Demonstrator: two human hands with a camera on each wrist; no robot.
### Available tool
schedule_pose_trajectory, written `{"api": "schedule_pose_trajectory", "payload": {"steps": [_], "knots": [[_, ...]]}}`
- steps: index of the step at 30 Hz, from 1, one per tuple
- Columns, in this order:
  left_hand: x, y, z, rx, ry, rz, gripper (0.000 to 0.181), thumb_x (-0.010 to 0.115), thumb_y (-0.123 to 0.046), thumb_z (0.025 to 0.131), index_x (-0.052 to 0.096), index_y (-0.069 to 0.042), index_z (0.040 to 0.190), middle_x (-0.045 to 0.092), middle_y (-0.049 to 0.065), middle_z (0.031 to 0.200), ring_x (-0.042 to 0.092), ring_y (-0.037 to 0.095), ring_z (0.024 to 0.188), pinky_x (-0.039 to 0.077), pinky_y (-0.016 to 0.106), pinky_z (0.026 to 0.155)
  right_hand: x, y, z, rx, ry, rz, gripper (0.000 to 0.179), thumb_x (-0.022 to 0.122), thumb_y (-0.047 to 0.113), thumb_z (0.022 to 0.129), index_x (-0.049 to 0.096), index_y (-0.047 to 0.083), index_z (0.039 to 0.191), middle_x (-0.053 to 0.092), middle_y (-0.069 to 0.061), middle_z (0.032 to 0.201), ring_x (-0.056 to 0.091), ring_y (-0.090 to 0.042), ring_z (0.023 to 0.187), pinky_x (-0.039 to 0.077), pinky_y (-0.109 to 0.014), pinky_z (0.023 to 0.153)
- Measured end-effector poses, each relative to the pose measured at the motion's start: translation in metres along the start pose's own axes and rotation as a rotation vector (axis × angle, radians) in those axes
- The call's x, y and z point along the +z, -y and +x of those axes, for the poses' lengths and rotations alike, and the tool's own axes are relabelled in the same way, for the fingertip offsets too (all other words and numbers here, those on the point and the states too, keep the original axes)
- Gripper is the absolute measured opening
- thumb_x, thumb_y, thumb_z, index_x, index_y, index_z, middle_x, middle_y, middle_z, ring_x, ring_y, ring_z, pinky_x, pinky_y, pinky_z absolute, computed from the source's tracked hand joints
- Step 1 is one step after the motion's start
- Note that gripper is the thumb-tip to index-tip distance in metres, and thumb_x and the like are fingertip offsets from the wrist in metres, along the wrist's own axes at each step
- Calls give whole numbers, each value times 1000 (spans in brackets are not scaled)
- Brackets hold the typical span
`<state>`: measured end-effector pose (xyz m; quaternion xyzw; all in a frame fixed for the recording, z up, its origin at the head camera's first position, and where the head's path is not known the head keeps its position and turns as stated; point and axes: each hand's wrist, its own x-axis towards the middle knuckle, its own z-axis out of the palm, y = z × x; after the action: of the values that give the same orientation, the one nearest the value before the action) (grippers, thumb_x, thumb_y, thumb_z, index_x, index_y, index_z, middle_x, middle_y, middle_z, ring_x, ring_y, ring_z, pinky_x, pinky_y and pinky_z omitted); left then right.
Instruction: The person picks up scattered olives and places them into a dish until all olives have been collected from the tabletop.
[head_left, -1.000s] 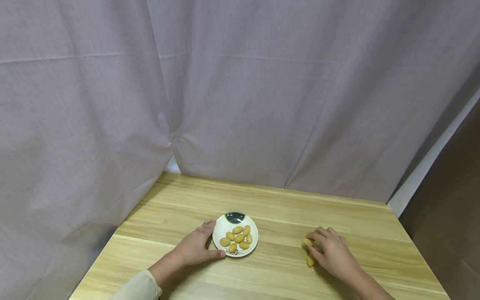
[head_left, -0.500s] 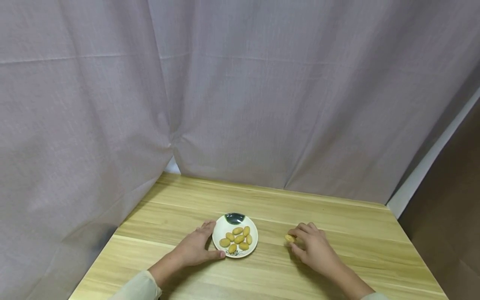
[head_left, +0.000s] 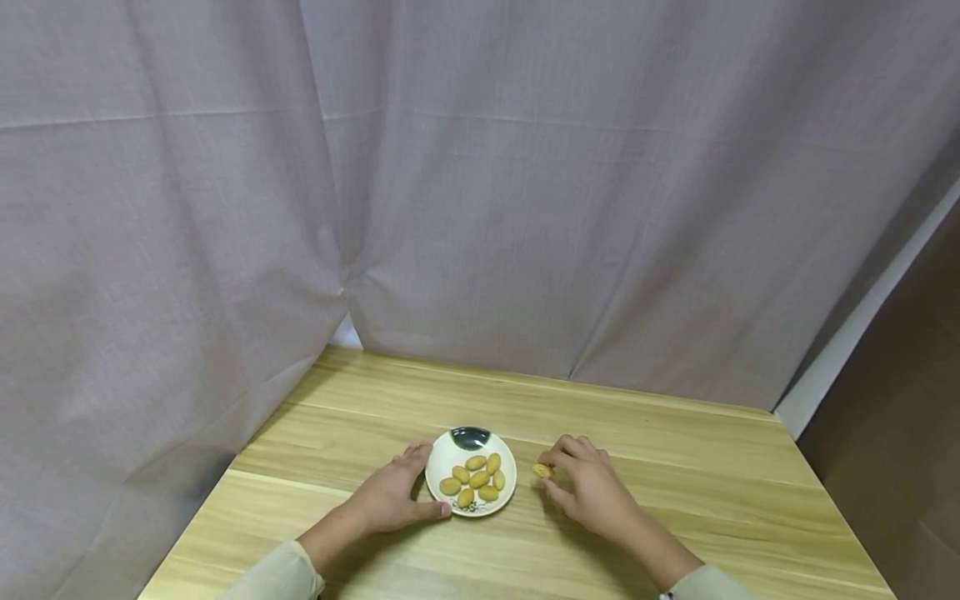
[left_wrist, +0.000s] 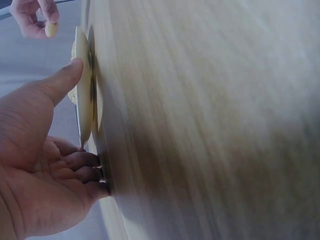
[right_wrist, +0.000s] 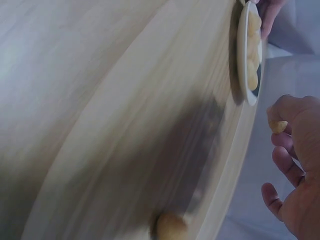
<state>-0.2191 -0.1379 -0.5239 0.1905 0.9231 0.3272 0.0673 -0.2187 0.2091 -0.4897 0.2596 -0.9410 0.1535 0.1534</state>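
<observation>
A small white plate [head_left: 438, 458] with a dark green patch stands on the table, bearing several yellow oval nut-like pieces [head_left: 479, 480]. My left hand [head_left: 389, 496] holds the plate from its left side. In the left wrist view its thumb [left_wrist: 72, 75] lies at the rim, and the fingers curl against the plate's side. Right of the plate, my right hand [head_left: 588, 487] pinches one more yellow oval piece [head_left: 542, 471] between thumb and fingertips, above the table. The right wrist view shows that piece [right_wrist: 278, 126] partly covered by the fingers.
In the right wrist view another yellow oval piece [right_wrist: 171, 227] lies on the wooden table [head_left: 712, 467], below the right hand; in the head view it is hidden. Grey curtains [head_left: 480, 208] hang behind the table and along its left side.
My right hand has moved left toward the plate, carrying the pinched oval piece away from another on the table. The left hand and the plate have stayed in place.
</observation>
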Motion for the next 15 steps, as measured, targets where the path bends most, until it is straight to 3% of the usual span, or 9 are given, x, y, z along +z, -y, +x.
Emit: {"api": "schedule_pose_trajectory", "payload": {"steps": [15], "knots": [[0,1,1,-3,1,-4,118,90,-59,87,35,5,170,41,30,173,36,51,164,33,69,134,19,26,29,-53,-24,72,30,92,15,88,81,15,117,74,6,107,59,-10,99,44,-29,83]]}}
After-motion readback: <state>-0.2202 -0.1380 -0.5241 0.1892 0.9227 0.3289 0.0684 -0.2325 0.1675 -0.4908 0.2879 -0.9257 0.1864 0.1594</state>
